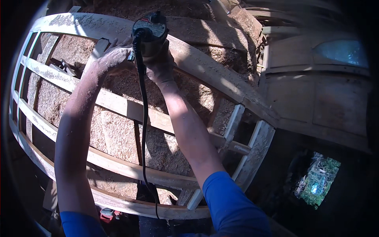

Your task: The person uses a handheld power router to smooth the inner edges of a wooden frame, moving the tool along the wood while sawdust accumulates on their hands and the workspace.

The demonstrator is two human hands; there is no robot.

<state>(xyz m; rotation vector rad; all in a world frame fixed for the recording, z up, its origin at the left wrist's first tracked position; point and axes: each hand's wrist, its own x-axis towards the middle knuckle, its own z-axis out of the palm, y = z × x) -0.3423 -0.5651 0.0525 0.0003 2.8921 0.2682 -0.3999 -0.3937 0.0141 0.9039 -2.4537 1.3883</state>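
Observation:
A corded router (149,33) with a round dark top and a label stands on the far rail of a large wooden lattice frame (209,73). My right hand (160,68) is wrapped round the router's body from the near right. At its left side, my left hand (117,58) grips low by the base, dusted with pale sawdust; its fingertips are partly hidden. A black power cord (144,118) hangs from the top of the router, passes between my forearms and crosses the frame toward me. The cutting end of the router is out of sight.
Wood shavings (114,132) cover the ground beneath the frame's long rails and crosspieces. Panelled wooden work (316,94) stands at the right. A red and grey object (106,215) lies below the near edge. Sunlit greenery (319,181) shows through an opening at the lower right.

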